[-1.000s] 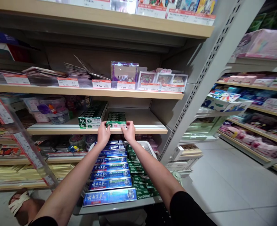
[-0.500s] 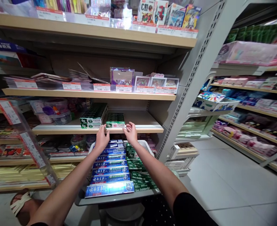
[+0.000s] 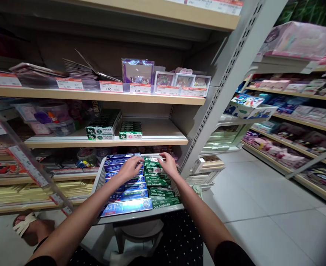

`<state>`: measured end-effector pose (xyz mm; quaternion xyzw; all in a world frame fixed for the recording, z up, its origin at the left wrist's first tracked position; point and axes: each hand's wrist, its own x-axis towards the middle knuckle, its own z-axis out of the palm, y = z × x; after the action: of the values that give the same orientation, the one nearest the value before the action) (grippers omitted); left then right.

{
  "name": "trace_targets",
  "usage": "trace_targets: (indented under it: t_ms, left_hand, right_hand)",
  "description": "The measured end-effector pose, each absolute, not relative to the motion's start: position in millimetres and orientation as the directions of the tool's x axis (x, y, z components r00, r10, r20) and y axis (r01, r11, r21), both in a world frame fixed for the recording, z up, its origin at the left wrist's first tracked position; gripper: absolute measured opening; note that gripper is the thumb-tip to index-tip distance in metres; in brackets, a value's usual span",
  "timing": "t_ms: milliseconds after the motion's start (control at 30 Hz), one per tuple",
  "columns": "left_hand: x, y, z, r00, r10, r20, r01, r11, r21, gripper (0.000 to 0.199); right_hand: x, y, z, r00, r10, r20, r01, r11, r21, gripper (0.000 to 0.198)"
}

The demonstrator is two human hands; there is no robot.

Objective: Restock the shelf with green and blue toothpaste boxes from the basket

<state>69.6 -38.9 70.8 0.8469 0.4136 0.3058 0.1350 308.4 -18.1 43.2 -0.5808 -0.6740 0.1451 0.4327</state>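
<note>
Shop shelving (image 3: 165,141) with wood-edged boards stands ahead; pale tiled floor (image 3: 262,199) at right. Green boxes (image 3: 157,183) lie in the basket (image 3: 99,178), their far end between the two hands. Left hand (image 3: 130,169): palm down above the blue boxes (image 3: 131,196), fingers loosely bent, nothing seen in grasp. Right hand (image 3: 168,165): near the basket's far right corner, thumb and fingers parted, no hold visible. Fingertip contact with the green boxes: cannot tell. Both box types long, flat-sided, square-edged; blue ones glossy, strongly reflective in front.
</note>
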Motion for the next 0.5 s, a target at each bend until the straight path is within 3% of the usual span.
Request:
trace_targets:
  t_ms: [133,300,400,500]
  left_hand:
    - [98,-35,66,0.569,0.76,0.312,0.64,-0.648,0.412,0.025]
    - [122,-31,48,0.561,0.811,0.168,0.767,-0.585,0.263,0.033]
    - [126,-28,35,0.544,0.825,0.154,0.791,-0.565,0.235,0.041]
    - [126,-27,27,0.53,0.828,0.18,0.788,-0.56,0.255,0.035]
  right_hand:
    - [314,-22,29,-0.006,0.916,0.402,0.792,0.249,-0.557,0.031]
    - [315,-27,20,-0.087,0.929,0.36,0.876,0.244,-0.416,0.04]
    - [317,-30,17,-0.117,0.943,0.313,0.899,0.234,-0.37,0.038]
    - [317,-33,16,-0.136,0.949,0.285,0.91,0.234,-0.343,0.033]
